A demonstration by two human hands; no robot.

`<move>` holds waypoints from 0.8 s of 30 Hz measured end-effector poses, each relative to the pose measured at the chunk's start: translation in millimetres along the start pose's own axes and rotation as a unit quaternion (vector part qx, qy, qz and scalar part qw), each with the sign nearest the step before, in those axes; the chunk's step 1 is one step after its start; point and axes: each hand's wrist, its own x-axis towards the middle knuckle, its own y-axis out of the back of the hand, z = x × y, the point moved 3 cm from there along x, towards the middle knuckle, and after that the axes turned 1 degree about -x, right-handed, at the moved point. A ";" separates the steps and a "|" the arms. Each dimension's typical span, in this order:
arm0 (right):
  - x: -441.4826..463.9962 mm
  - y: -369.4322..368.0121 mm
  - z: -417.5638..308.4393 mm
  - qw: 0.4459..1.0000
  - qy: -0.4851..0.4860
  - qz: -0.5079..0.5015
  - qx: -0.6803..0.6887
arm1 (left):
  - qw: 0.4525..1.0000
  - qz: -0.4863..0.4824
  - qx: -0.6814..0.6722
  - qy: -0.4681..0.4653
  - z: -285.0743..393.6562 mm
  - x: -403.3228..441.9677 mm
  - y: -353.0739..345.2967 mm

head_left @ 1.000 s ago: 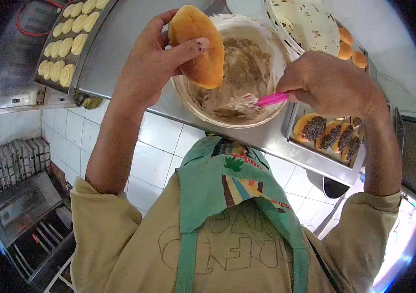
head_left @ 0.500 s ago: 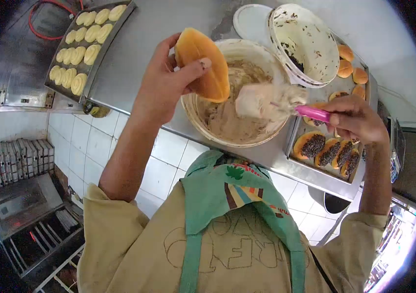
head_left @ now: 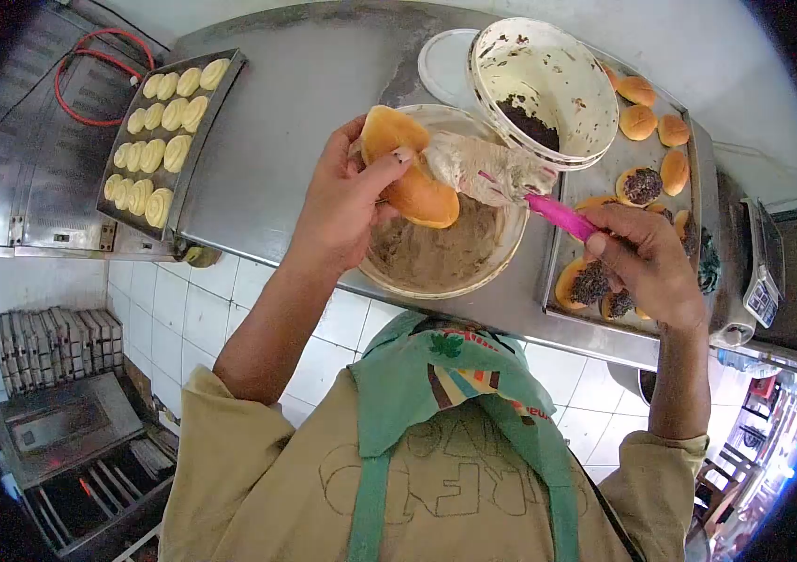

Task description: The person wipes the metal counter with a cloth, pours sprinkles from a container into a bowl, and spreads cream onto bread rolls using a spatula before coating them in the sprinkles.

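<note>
My left hand (head_left: 342,201) grips a split golden bread roll (head_left: 422,199), its thumb pressed over the crust. In my right hand (head_left: 647,258) is a spatula with a pink handle (head_left: 560,215), its blade thickly coated in pale cream (head_left: 487,169). The blade's tip meets the roll's far right edge; how deep it sits in the split is hidden. Below both hands stands a wide tub (head_left: 515,248) with brownish cream (head_left: 431,251) smeared inside.
Behind the tub, a white bucket (head_left: 501,66) holds dark sprinkles, with a white lid (head_left: 443,67) alongside. On the right is a tray (head_left: 562,245) of plain and sprinkle-topped rolls. A tray of pale dough swirls (head_left: 157,208) sits left on the steel table (head_left: 295,103).
The spatula has risen out of the tub's cream and moved left to the roll. My left hand has tilted the roll and lowered it slightly.
</note>
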 end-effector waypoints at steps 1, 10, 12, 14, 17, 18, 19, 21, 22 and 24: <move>-0.6 -2.0 -1.4 0.999 0.027 0.014 -0.031 | 1.000 -0.002 -0.003 -0.002 -2.3 1.0 0.6; 1.4 -31.3 -21.6 0.973 0.155 0.106 -0.136 | 1.000 0.018 -0.017 0.009 -4.1 -3.6 -14.3; 2.9 -28.0 -19.3 0.965 0.184 0.102 -0.155 | 0.998 0.006 -0.057 0.012 -5.2 -0.6 -13.1; -0.3 -17.4 -17.6 0.964 0.197 0.060 -0.166 | 0.997 -0.006 -0.081 0.020 -6.9 2.8 -9.6; -7.8 -2.8 -2.8 0.975 0.186 0.011 -0.121 | 0.993 -0.044 -0.101 0.043 -8.6 10.0 2.2; -11.6 1.3 2.9 0.980 0.176 -0.002 -0.097 | 0.990 -0.067 -0.113 0.054 -8.8 13.4 7.9; -15.2 5.8 10.1 0.993 0.114 -0.011 -0.014 | 0.986 -0.091 -0.124 0.064 -8.1 14.9 10.1; -24.8 13.7 22.9 0.989 -0.010 -0.025 0.149 | 0.987 -0.047 -0.147 0.050 -6.3 13.4 4.1; -26.7 17.1 31.4 0.988 -0.022 -0.016 0.153 | 0.986 -0.026 -0.158 0.042 -5.1 12.8 -0.3; -27.9 16.4 31.9 0.978 -0.024 0.007 0.205 | 0.966 -0.056 -0.246 0.057 -10.3 14.9 -4.9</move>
